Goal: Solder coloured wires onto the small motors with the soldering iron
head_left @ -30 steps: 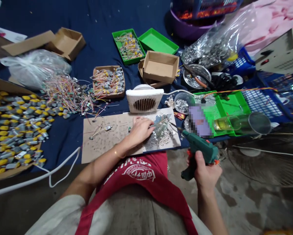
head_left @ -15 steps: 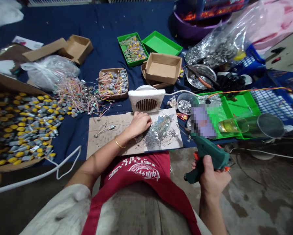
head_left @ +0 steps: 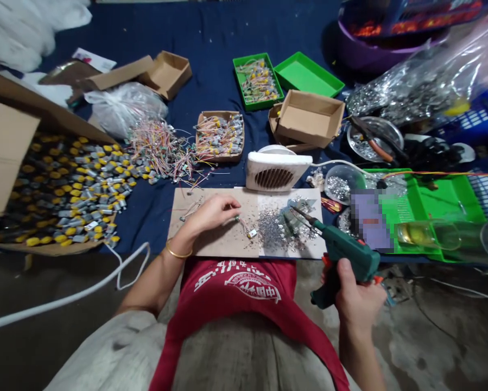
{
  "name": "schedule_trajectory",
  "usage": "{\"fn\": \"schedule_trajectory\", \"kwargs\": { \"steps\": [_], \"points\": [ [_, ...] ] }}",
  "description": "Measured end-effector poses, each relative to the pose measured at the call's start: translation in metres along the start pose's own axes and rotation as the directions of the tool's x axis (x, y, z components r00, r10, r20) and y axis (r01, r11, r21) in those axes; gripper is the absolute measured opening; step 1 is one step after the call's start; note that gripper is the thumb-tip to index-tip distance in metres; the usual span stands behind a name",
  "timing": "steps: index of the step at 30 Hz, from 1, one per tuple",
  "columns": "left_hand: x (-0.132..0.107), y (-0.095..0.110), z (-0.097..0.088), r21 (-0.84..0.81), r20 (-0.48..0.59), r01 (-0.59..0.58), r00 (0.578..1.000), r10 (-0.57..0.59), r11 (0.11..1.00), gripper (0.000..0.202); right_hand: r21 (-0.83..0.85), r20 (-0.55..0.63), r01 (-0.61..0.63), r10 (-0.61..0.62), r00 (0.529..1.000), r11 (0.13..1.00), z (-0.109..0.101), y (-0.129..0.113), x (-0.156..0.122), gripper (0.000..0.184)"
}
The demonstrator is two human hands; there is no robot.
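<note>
A small wired motor [head_left: 252,233] lies on the work board [head_left: 211,247], its wires and tiny green end reaching my left hand [head_left: 213,214]. The curled fingers of that hand seem to pinch the wire end; the fingertips partly hide the contact. More wires [head_left: 191,209] show beside the hand, partly covered by it. My right hand [head_left: 357,296] grips a green soldering gun [head_left: 347,252] by its handle. Its thin metal tip points left over a spread of tiny metal pieces [head_left: 276,225] on the board's right half.
A small white fan [head_left: 279,169] stands behind the board. At left, a carton [head_left: 10,157] holds many yellow-capped motors beside a tangle of wired parts [head_left: 158,146]. Green trays [head_left: 451,198], a tipped clear cup [head_left: 426,236] and a metal bowl [head_left: 376,138] are at right.
My left hand has drawn back leftward from the metal pieces, uncovering the wired motor. The soldering gun has come closer, its tip now over the board. The view has shifted left.
</note>
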State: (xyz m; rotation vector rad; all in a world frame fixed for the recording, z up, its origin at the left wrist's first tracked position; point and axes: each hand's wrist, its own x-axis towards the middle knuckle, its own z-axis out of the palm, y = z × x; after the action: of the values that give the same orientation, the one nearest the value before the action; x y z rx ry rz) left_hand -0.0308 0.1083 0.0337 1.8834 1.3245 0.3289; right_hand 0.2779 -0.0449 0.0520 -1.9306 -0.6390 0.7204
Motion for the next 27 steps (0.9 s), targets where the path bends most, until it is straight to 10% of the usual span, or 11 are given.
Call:
{"fn": "schedule_trajectory", "kwargs": {
  "steps": [7,14,27],
  "points": [
    [-0.008,-0.002,0.04,0.0,0.087,-0.132,0.988,0.132,0.991,0.007,-0.044,0.026,0.009,-0.007,1.0,0.999,0.002,0.012,-0.005,0.057],
    [0.012,0.012,0.066,0.066,-0.003,-0.031,1.0,0.031,0.997,0.014,-0.096,0.066,-0.062,0.069,0.995,0.993,0.004,0.007,-0.012,0.062],
    [0.029,0.024,0.097,0.121,-0.073,-0.014,0.997,0.023,0.993,0.018,-0.272,0.268,0.234,-0.16,0.95,0.933,0.008,0.016,-0.013,0.055]
  ]
}}
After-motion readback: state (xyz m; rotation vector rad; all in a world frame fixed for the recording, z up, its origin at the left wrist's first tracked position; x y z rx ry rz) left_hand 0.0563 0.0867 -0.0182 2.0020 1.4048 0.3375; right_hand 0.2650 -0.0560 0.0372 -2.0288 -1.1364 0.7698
